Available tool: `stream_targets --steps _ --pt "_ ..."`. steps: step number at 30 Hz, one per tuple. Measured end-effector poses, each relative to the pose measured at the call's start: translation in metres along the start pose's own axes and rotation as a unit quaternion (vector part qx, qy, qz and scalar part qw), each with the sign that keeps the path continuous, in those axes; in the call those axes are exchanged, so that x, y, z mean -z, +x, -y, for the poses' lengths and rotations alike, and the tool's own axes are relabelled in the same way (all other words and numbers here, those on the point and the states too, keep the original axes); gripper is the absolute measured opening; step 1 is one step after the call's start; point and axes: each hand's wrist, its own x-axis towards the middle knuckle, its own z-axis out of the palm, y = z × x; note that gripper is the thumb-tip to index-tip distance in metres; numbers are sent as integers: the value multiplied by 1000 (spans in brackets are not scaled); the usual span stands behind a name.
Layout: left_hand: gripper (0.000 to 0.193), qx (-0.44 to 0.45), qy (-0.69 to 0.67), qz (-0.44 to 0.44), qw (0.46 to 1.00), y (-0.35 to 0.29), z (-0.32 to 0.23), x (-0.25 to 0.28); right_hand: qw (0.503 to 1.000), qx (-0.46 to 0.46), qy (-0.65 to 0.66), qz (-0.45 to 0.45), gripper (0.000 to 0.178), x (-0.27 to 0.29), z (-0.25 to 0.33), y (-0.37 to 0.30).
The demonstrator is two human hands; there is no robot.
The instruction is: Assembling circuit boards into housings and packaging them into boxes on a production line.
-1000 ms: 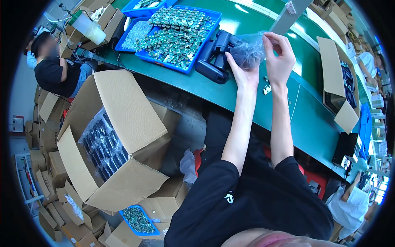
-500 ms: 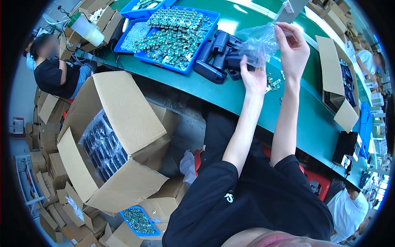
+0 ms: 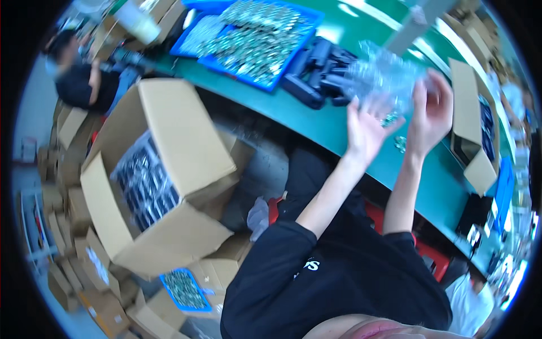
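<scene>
A crumpled clear plastic bag (image 3: 383, 73) hangs over the bench, in front of my hands. My left hand (image 3: 368, 127) is palm up with its fingers spread, just below the bag; whether the fingertips touch it is blurred. To the right, my right hand (image 3: 433, 113) has curled fingers that seem to pinch the bag's edge. Left of the bag lie several dark plastic housings (image 3: 320, 73) in a loose pile. Small green circuit boards (image 3: 400, 144) lie on the bench near my hands, partly hidden by them.
A blue tray (image 3: 272, 86) heaped with circuit boards stands on the green bench (image 3: 333, 133). An open carton (image 3: 180, 135) with wrapped dark parts is at my left; another carton (image 3: 473, 127) sits at the bench's right. A person (image 3: 84, 76) sits at far left.
Both hands and the bag have shifted right and slightly down in the picture, partly as the whole view moved. My left hand's fingers have spread out.
</scene>
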Motion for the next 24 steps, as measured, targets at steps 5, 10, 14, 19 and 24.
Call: stream_targets --steps 5,10,14,19,24 --pt "42 -211 212 -84 950 -104 -26 18 923 9 -104 371 28 2 15 -126" --pt "30 -397 270 -402 780 -247 -84 120 667 -172 77 721 37 -8 38 -212" --pt "31 -360 609 -556 436 -480 -39 223 557 -171 128 802 41 -14 27 -247" --pt "66 -38 494 -820 287 -623 76 273 591 -51 -11 805 40 -36 -7 -215" --pt "103 -123 281 -927 217 -711 159 380 570 -12 -52 820 37 -67 -11 -205"
